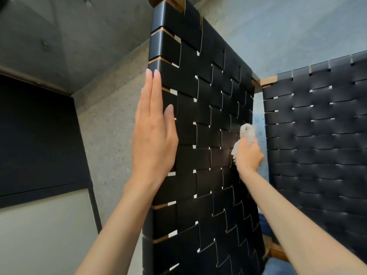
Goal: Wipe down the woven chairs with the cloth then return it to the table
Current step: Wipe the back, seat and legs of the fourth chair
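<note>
A black woven chair panel (206,124) on a wooden frame fills the middle of the view, tilted up on edge. My left hand (154,132) lies flat with its fingers straight against the panel's left edge, steadying it. My right hand (249,153) is closed around a small bunched pale cloth (246,133) and presses it against the weave near the panel's right side. A second black woven surface (317,135) of the same kind stands at the right, meeting the first at a wooden corner (268,81).
A grey concrete wall (103,120) runs behind the chair. At the left there is a dark panel (37,133) with a thin dark bar beside it, above a pale surface (43,235). Blue fabric (278,266) shows at the lower right.
</note>
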Available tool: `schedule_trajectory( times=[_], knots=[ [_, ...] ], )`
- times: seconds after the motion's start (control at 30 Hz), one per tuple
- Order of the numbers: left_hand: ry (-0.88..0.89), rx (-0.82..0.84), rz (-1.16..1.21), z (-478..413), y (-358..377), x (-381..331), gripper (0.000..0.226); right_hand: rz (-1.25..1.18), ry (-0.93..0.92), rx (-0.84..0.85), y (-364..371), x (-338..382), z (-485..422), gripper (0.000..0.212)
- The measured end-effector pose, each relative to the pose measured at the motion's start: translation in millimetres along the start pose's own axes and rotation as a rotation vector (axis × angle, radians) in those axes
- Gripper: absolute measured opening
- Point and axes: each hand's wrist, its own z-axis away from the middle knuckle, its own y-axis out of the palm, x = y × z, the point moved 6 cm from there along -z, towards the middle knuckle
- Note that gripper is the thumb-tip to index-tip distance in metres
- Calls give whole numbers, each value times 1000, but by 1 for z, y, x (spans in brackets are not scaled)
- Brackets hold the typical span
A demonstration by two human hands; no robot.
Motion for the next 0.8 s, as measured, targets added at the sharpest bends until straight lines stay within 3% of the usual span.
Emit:
schedule_trajectory(
  times=[0.1, 0.2, 0.3, 0.5, 0.57, 0.67, 0.8],
  knots=[
    [-31, -3, 89, 1, -1, 2, 52, -171, -326, 58, -6, 46, 62, 34],
    [-45, -24, 174, 0, -4, 5, 48, -292, -636, 183, -10, 109, 111, 49],
    [-52, -30, 234, 0, -6, 6, 47, -299, -827, 234, -11, 168, 127, 53],
    [27, 33, 63, -13, -1, 0, 54, -269, -1044, 83, -10, 200, 119, 49],
    [72, 21, -54, -26, -3, -6, 58, -289, -1026, 72, -7, 191, 105, 50],
    [109, -3, -202, -43, -4, -16, 62, -329, -890, 94, 1, 166, 74, 69],
    [121, 11, -286, -56, 1, -16, 65, -308, -632, 96, 13, 121, 20, 59]
  ],
)
